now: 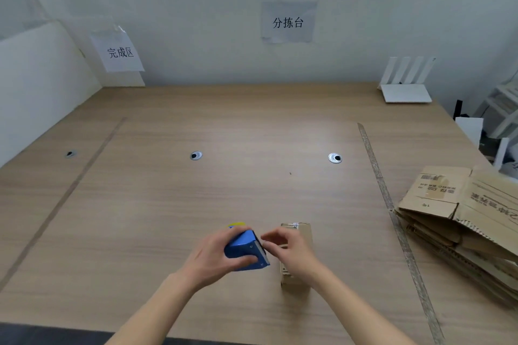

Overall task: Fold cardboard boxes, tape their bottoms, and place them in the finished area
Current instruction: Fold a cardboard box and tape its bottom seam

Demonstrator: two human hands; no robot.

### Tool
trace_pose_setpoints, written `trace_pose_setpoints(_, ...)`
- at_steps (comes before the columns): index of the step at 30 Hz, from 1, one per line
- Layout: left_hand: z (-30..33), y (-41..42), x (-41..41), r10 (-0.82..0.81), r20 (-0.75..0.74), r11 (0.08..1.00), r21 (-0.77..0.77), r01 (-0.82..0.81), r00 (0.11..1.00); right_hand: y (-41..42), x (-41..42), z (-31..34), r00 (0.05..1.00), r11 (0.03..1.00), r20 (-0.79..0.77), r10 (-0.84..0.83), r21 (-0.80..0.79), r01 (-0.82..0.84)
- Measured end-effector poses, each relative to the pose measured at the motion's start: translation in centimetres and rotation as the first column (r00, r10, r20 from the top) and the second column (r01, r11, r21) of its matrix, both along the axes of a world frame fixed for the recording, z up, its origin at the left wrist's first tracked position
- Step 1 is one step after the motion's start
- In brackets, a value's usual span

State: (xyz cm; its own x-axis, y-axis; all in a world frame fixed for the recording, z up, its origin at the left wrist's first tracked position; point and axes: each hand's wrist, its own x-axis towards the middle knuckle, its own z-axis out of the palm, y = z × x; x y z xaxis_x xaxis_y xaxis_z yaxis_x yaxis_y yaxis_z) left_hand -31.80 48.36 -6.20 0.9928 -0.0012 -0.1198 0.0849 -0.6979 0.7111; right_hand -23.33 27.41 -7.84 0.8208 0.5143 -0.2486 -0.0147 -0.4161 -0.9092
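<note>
Gripped in the left hand (213,258), a blue tape dispenser (244,251) shows its serrated edge; the right hand (291,252), fingers curled, pinches at it, above a small brown cardboard box (301,232) on the table (168,190). Flattened cartons (459,213) lie stacked right.

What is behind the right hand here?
A small folded cardboard box stands on the table behind the right hand. The hand covers its middle, so any tape there cannot be seen. The left hand holds a blue tape dispenser.
</note>
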Motion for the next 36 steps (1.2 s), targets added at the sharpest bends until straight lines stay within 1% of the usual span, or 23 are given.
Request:
trace_pose_setpoints(2,0.6,-0.1,0.1,-0.003,0.003,0.999,0.034,0.003,1.0,0.0,0.1,0.7,0.995,0.998,0.075,-0.069,0.004,0.069)
trace_pose_setpoints(4,1.2,-0.3,0.3,0.005,0.005,0.992,0.125,-0.006,1.0,-0.3,0.0,0.9,0.99,0.993,0.086,-0.115,-0.006,0.116)
trace_pose_setpoints(5,1.4,-0.5,0.4,-0.002,-0.004,0.98,0.197,0.003,1.0,-0.6,-0.2,0.8,0.992,0.994,0.061,-0.108,-0.027,0.11)
trace_pose_setpoints(7,1.4,-1.3,0.6,-0.04,-0.049,0.936,0.348,0.054,0.998,-1.7,-1.0,0.1,0.999,0.994,-0.02,-0.048,-0.102,0.046)
trace_pose_setpoints(8,1.2,-1.8,0.7,-0.058,-0.076,0.913,0.398,0.084,0.995,-2.7,-1.3,-0.4,0.997,0.99,-0.061,-0.041,-0.135,0.033)
trace_pose_setpoints(9,0.9,-2.2,0.7,-0.065,-0.1,0.902,0.421,0.102,0.993,-3.9,-1.4,-0.8,0.992,0.986,-0.098,-0.08,-0.156,0.064)
trace_pose_setpoints(12,0.2,-2.3,0.6,-0.054,-0.154,0.892,0.438,0.117,0.987,-8.7,-0.7,-1.8,0.934,0.94,-0.155,-0.323,-0.165,0.298)
trace_pose_setpoints(13,0.1,-2.2,0.7,-0.059,-0.168,0.885,0.447,0.129,0.984,-10.1,-0.6,-2.1,0.921,0.931,-0.174,-0.349,-0.175,0.32)
trace_pose_setpoints(15,0.0,-2.1,1.1,-0.075,-0.179,0.875,0.461,0.151,0.981,-11.7,-0.8,-2.7,0.913,0.931,-0.214,-0.346,-0.194,0.308)
trace_pose_setpoints(18,-0.2,-2.7,1.9,-0.088,-0.198,0.857,0.484,0.175,0.976,-12.1,-1.1,-3.7,0.894,0.923,-0.246,-0.375,-0.191,0.334)
trace_pose_setpoints(27,-1.6,-3.5,3.3,-0.106,-0.213,0.842,0.5,0.202,0.971,-12.3,0.0,-5.2,0.87,0.9,-0.247,-0.427,-0.214,0.381)
trace_pose_setpoints(32,-2.5,-4.0,4.1,-0.116,-0.223,0.811,0.542,0.222,0.968,-11.9,0.1,-6.3,0.856,0.881,-0.245,-0.455,-0.267,0.392)
trace_pose_setpoints(36,-3.4,-4.3,4.7,-0.107,-0.218,0.782,0.584,0.218,0.97,-11.0,0.1,-7.6,0.836,0.876,-0.293,-0.464,-0.292,0.384)
